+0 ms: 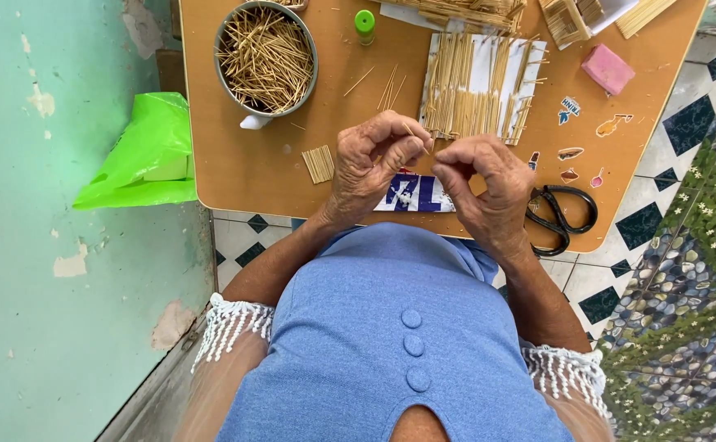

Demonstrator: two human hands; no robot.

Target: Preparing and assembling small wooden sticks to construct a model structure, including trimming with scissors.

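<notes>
Both hands, left hand [369, 164] and right hand [483, 187], pinch a thin stick [414, 136] beside black scissors [561, 214].

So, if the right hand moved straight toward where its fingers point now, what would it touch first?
The right hand points its fingertips toward the left hand, so it would most likely meet that hand's fingers and the thin stick pinched between them first. Depth is hard to judge here.

1 head camera looks steeply down, close.
</notes>
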